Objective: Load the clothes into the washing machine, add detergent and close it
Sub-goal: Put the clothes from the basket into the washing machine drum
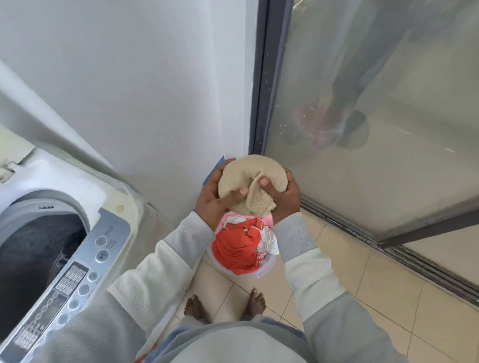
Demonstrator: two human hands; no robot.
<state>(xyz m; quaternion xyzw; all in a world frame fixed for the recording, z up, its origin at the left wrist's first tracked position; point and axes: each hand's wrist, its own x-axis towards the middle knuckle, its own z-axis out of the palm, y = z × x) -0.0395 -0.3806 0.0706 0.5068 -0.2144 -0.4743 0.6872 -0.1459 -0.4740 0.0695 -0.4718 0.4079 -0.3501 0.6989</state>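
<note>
A bundled beige knitted cloth [249, 175] is held up in front of me by both hands. My left hand [214, 201] grips its left side with the thumb pressed across the front. My right hand [284, 197] grips its right side and pinches a hanging fold. Directly below stands a clear plastic basket [245, 274] on the floor, filled with an orange garment [235, 247] and pink and white pieces. The top-loading washing machine [78, 215] stands at the left with its lid raised and its dark drum [30, 267] open.
The machine's grey control panel [72, 284] runs along its near edge. A white wall is behind, and a glass sliding door [380, 106] with a floor track is on the right. My bare feet stand on beige tiles [374, 285].
</note>
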